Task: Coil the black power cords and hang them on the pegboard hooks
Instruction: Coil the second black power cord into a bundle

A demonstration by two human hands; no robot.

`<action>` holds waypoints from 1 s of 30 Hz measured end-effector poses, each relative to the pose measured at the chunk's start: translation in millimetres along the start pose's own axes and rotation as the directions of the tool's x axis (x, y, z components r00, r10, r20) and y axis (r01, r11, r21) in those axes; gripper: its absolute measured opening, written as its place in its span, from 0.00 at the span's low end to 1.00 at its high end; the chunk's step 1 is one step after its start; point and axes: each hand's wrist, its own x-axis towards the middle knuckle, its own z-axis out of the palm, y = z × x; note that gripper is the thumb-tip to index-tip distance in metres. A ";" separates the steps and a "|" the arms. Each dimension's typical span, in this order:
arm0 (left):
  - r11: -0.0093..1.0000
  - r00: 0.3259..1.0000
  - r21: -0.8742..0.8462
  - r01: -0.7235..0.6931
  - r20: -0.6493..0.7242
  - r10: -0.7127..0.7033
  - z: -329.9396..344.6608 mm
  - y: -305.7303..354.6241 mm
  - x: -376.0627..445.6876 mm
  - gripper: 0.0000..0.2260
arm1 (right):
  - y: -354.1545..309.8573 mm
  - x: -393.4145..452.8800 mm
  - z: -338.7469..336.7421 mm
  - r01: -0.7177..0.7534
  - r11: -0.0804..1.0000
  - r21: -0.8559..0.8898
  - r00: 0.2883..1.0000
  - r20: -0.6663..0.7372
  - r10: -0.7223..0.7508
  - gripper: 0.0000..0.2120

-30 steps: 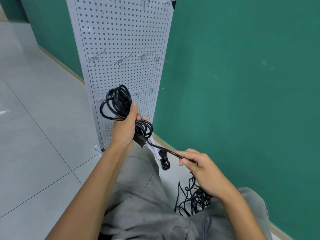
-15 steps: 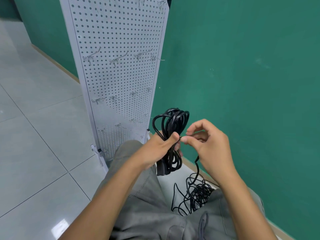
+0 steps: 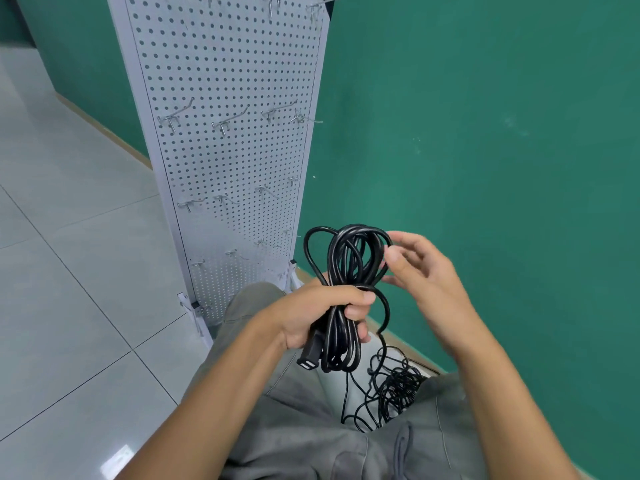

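**A:** What have the hands got?

**B:** My left hand (image 3: 322, 315) is clenched round the waist of the coiled black power cord (image 3: 346, 271), so the loops stand up above the fist and cannot spring apart. The connector end (image 3: 308, 358) hangs below my palm, out of the way.

**A:** And the right?

**B:** My right hand (image 3: 426, 275) sits just beside the top of the loops with its fingers loosely curled. The thumb touches the outer strand; I cannot tell whether it pinches it.

**A:** Is the coil finished?

**B:** I judge not. A tail (image 3: 382, 320) runs down from the bundle to the tangle of cable (image 3: 394, 393) lying on the floor between my knees.

**A:** The pegboard?

**B:** The white pegboard (image 3: 225, 81) stands just ahead against the green wall (image 3: 485, 133). Its metal hooks (image 3: 227, 121) are bare, so nothing is hung yet.
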 end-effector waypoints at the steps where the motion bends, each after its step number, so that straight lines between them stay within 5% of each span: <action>1: 1.000 1.000 0.010 0.005 0.023 -0.005 2.0 -0.6 0.9 0.15 | -6.2 2.6 -4.5 -0.028 0.999 -0.026 0.997 0.077 0.029 0.23; 4: 0.999 0.998 0.024 0.031 0.055 -0.033 6.7 -1.9 3.2 0.12 | -21.2 10.6 -10.4 -0.066 0.984 -0.165 0.976 0.194 0.098 0.24; 11: 0.997 0.997 -0.033 0.074 0.036 -0.072 10.2 -3.4 4.3 0.07 | -18.9 15.9 -10.6 0.015 0.945 -0.327 0.979 0.197 0.052 0.13; 17: 0.998 0.998 -0.028 0.060 0.003 -0.060 12.4 0.4 4.1 0.07 | -11.8 12.5 -9.6 -0.028 0.958 -0.284 0.995 0.089 0.055 0.33; 23: 0.988 0.995 -0.121 0.096 0.043 -0.091 11.4 -2.4 4.6 0.06 | -17.9 8.9 -13.0 -0.009 0.923 -0.384 0.994 0.100 0.051 0.16; 27: 0.973 0.987 -0.186 0.134 0.107 -0.116 9.0 -5.1 4.9 0.10 | -27.4 13.0 -17.8 0.033 0.784 -0.620 0.994 0.100 0.038 0.06; 30: 0.919 0.964 -0.335 0.206 0.233 -0.131 8.2 -11.2 7.1 0.12 | -29.9 13.4 -17.6 -0.016 0.865 -0.502 0.994 0.088 0.070 0.08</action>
